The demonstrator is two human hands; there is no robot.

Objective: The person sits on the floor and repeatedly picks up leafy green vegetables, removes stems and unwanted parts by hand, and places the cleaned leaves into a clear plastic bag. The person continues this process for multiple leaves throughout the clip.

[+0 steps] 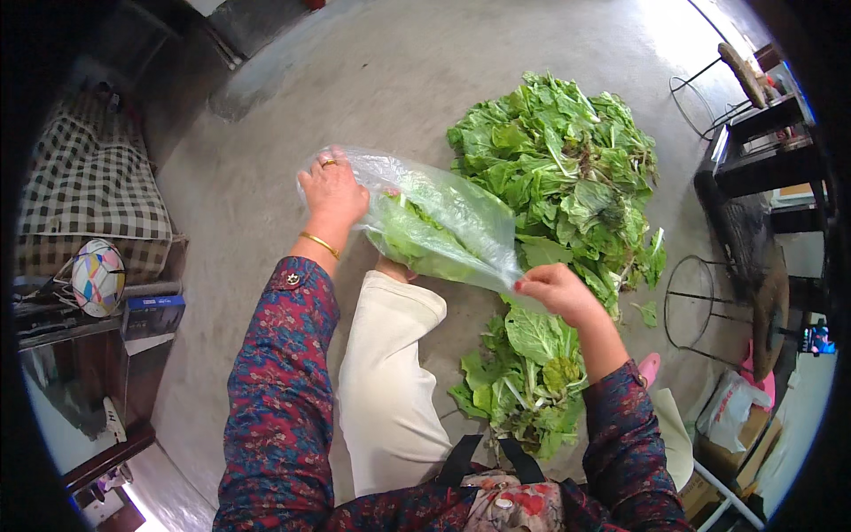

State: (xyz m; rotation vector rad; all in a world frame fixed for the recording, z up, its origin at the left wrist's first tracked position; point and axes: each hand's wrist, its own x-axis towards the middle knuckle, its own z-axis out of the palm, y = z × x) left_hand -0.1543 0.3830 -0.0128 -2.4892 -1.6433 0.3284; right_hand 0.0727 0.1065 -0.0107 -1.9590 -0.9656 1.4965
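My left hand (334, 187), with a ring and a gold bangle, grips one end of a clear plastic bag (459, 199). Leafy greens (419, 233) show through the bag's film. At the bag's gathered other end, my right hand (555, 289) pinches the plastic between thumb and fingers. The bag hangs stretched between both hands, above my leg and the floor. Behind it to the right lies a large heap of leafy green vegetables (552, 153), some with roots. A smaller pile of greens (532, 379) lies on the floor close to me, below my right hand.
At the left are a checked cloth (93, 173), a patterned ball (98, 277) and a blue box (153, 316). Stools with round wire bases (691, 302) stand at the right, near a white plastic bag (731, 409) and a cardboard box (758, 439). The floor (319, 86) is grey.
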